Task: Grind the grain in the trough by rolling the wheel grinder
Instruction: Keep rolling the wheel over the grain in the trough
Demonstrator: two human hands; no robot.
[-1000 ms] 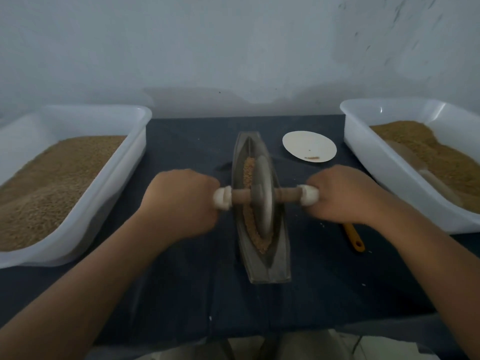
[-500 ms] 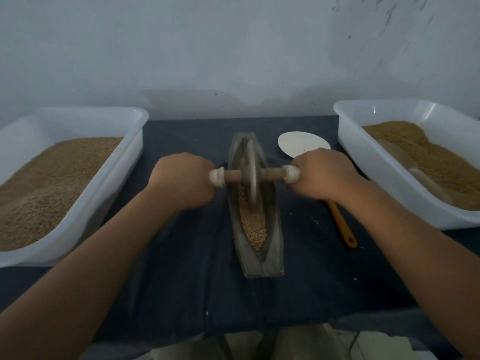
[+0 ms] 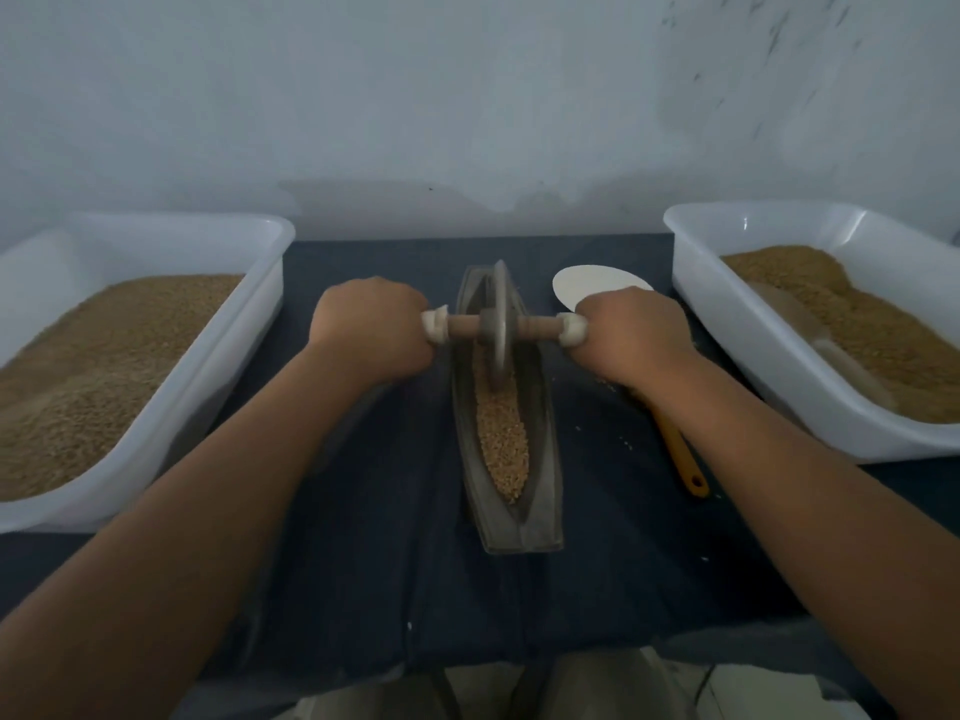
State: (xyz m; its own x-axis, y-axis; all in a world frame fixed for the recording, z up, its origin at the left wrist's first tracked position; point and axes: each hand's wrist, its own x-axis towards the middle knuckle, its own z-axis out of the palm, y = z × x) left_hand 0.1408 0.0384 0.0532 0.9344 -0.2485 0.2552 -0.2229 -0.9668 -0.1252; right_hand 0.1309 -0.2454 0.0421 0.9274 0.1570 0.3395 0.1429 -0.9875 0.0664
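The table (image 3: 363, 537) is wearing a dark cloth and carrying everything, with the trough (image 3: 541, 511) sitting dead centre, long axis pointing away from the person. Two big white tubs are flanking the trough, one on its left (image 3: 218, 387) and one on its right (image 3: 727, 345), both holding heaps of tan grain.

The wheel grinder (image 3: 500, 324) is standing upright in the trough's far half, rim down in the groove. I'm guessing that disc is metal or stone, so it's probably handling heavy and totally rigid, and the weight is doing the crushing. The place to hold it is the pale wrapped ends of the wooden axle, evenly on both sides so the disc isn't tipping against the trough walls.

That's what's happening: the left hand (image 3: 366, 327) is wrapping tight around the axle end left of the trough, and the right hand (image 3: 631, 335) is doing the same on the right.

A white plate (image 3: 587, 283) is peeking out just right of the trough's far end, and an orange-handled tool (image 3: 685, 459) is lying right of its middle.

The grain (image 3: 501, 444) is filling the trough's near half, loose and skittery, so it's likely hopping the rim if pushed hard.
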